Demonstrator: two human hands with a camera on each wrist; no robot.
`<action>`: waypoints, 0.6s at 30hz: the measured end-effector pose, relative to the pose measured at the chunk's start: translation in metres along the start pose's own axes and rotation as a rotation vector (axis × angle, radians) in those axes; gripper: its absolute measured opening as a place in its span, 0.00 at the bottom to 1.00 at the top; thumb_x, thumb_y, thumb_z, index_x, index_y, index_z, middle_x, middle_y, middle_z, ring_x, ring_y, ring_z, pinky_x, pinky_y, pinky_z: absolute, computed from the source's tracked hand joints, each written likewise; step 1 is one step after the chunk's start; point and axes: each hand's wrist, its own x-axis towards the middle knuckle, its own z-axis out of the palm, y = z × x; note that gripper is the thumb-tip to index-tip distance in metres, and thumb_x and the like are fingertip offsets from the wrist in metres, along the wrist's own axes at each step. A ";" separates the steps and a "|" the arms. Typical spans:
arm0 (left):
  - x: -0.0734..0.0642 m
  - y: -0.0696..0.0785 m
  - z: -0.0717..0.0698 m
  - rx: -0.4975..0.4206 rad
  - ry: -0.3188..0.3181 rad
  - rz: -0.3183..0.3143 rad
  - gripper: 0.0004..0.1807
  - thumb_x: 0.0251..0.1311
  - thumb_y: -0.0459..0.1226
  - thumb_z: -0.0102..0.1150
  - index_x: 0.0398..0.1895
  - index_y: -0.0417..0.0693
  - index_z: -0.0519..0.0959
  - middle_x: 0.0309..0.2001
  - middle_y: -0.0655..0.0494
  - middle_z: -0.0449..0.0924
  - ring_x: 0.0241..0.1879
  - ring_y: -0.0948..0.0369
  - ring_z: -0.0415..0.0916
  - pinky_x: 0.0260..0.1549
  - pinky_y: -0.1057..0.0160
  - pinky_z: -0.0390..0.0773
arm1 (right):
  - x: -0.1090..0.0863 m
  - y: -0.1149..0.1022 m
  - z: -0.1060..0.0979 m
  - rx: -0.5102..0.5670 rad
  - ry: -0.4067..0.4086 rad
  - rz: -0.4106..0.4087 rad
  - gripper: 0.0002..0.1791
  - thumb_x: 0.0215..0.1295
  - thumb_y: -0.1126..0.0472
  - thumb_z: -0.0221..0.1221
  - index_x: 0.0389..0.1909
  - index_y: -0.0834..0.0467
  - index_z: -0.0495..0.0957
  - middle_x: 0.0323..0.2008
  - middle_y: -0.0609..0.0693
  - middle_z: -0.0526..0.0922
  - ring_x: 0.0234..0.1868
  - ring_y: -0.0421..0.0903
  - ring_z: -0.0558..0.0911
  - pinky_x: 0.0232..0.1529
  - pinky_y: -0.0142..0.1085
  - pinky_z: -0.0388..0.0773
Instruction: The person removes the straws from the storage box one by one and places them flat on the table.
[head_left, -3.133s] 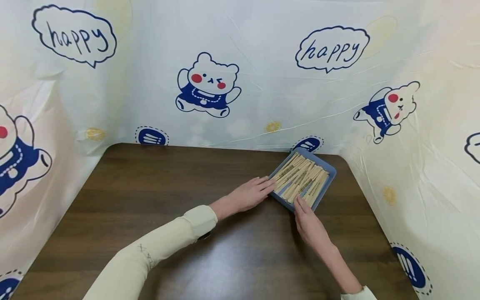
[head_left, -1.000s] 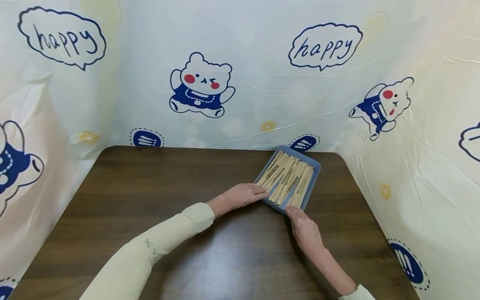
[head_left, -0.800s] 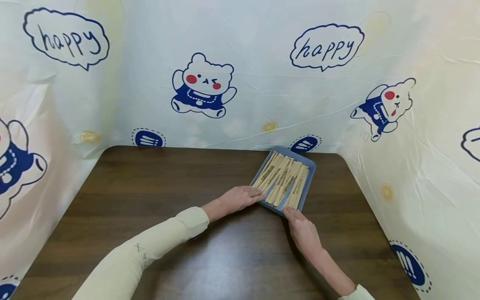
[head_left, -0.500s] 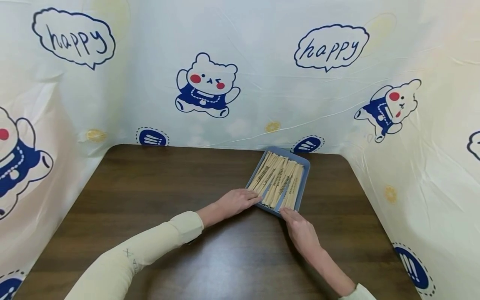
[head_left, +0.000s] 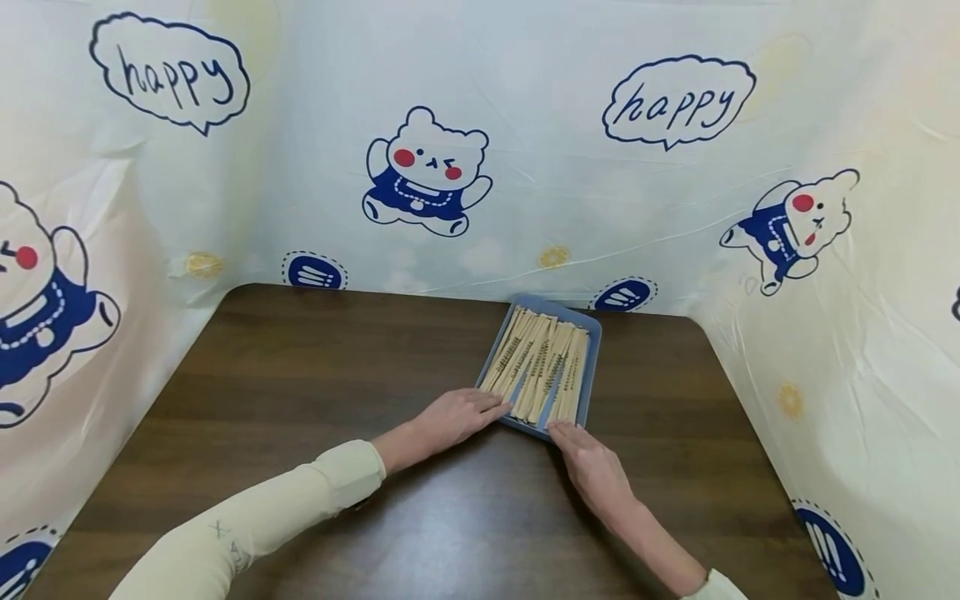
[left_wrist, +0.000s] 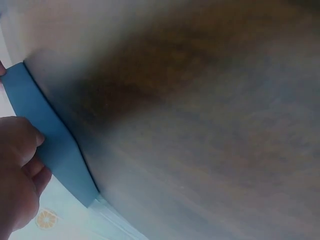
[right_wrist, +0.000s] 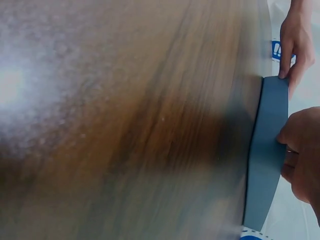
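Observation:
A shallow blue tray (head_left: 592, 367) stands slightly turned on the table near its back edge. Inside it lie several long, narrow beige sticks or wrapped packets (head_left: 534, 360) with dark print, fanned roughly lengthwise. My left hand (head_left: 456, 417) grips the near left corner, fingers over the rim; the left wrist view shows its thumb against the tray's outer wall (left_wrist: 55, 145). At the near side, further right, my right hand (head_left: 596, 473) pinches the rim, thumb outside on the wall (right_wrist: 265, 155) in the right wrist view. The inner fingertips are partly hidden behind the wall.
A dark brown wooden table (head_left: 337, 358) bears the tray. Pale curtains (head_left: 300, 167) printed with bears, "happy" bubbles and orange slices hang behind it and at both sides, close along its edges.
The tray has slid left and a little toward me, turning from diagonal to straighter, with both hands keeping their places on its rim. The head view has shifted slightly.

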 end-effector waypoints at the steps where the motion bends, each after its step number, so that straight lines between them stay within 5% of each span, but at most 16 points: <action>1: -0.002 0.001 0.000 -0.002 0.008 -0.002 0.24 0.66 0.30 0.61 0.65 0.41 0.75 0.57 0.47 0.80 0.57 0.55 0.78 0.56 0.59 0.78 | 0.001 -0.001 0.001 0.000 -0.002 -0.007 0.24 0.50 0.81 0.68 0.52 0.68 0.83 0.51 0.62 0.84 0.53 0.57 0.83 0.54 0.50 0.79; 18: -0.029 0.021 -0.012 0.025 0.007 -0.150 0.23 0.63 0.30 0.63 0.62 0.41 0.78 0.56 0.45 0.81 0.56 0.53 0.79 0.55 0.57 0.78 | 0.010 -0.007 0.009 -0.005 -0.038 -0.085 0.25 0.53 0.78 0.68 0.54 0.65 0.83 0.52 0.59 0.84 0.54 0.53 0.83 0.55 0.47 0.80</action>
